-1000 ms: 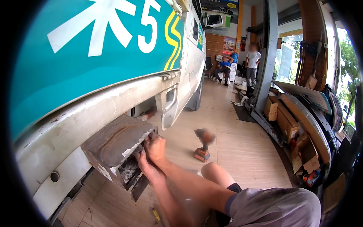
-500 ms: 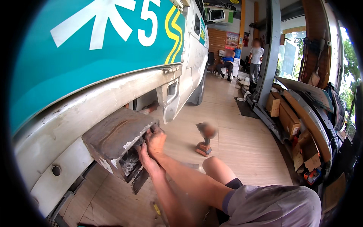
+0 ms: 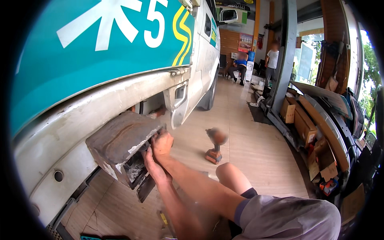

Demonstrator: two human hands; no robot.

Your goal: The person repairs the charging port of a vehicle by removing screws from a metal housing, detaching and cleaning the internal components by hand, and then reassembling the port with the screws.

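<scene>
A worn grey-brown metal box, rusted and with flaking paint, sits under the truck's side rail. Its end facing me stands open, with a dark, dirty inside and a loose-hanging dark plate at the bottom. Both my hands are at this open end. My right hand is curled closed at the upper far corner, its fingertips hidden by the box edge. Just below and left of it, my left hand is closed with its fingers pointing up at a small dark part under the lip. What either hand grips cannot be made out.
A cordless power tool stands upright on the tiled floor beyond my knee. The truck fills the left. A lift post, cardboard boxes and panels line the right. Two people are at the back; a yellow-handled tool lies below my arms.
Both hands stay at the box's open end, with only slight shifts of the fingers. The view has moved a little. The standing person at the back has turned slightly.
</scene>
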